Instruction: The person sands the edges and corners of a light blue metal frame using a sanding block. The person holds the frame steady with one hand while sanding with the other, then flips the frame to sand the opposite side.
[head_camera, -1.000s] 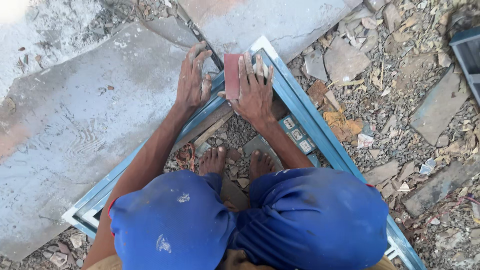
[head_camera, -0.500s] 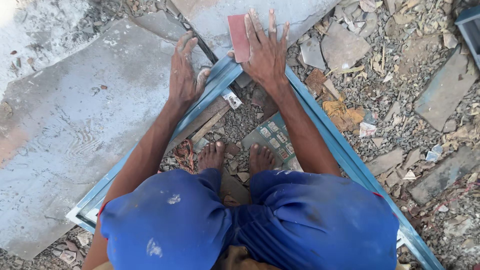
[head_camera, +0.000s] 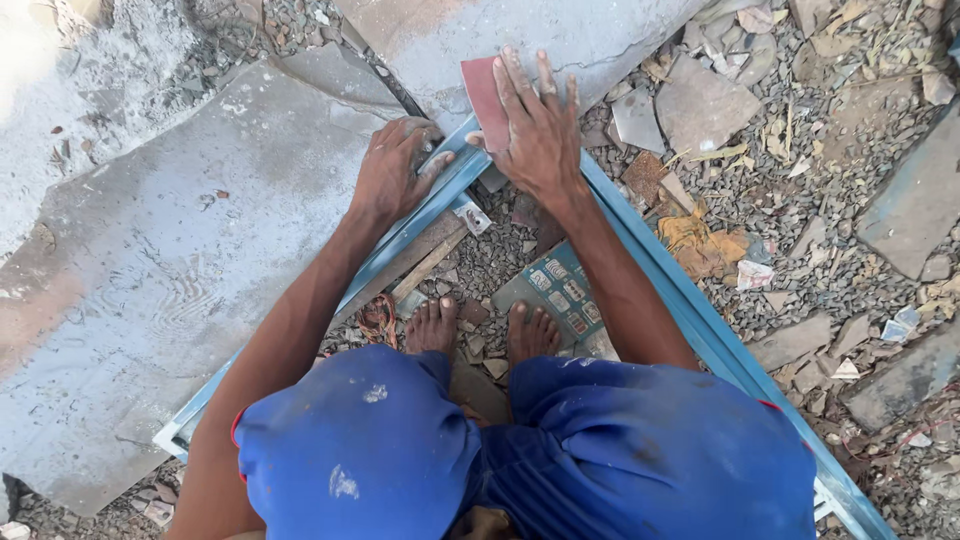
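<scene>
Right hand (head_camera: 540, 125) lies flat, fingers spread, pressing a reddish sandpaper sheet (head_camera: 484, 98) on the blue metal frame's (head_camera: 650, 265) corner; left hand (head_camera: 392, 172) clamps the rail. The sheet could slip, scraping fingers on the edge.

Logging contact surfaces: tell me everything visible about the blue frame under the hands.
The blue frame looks like painted metal, dusty and pale along its edges. Two long rails meet in a corner at the top, forming a V around the squatting person's bare feet. It lies flat on rubble and grey slabs. The left hand grips the left rail; the right hand presses a reddish sanding sheet at the corner.
</scene>
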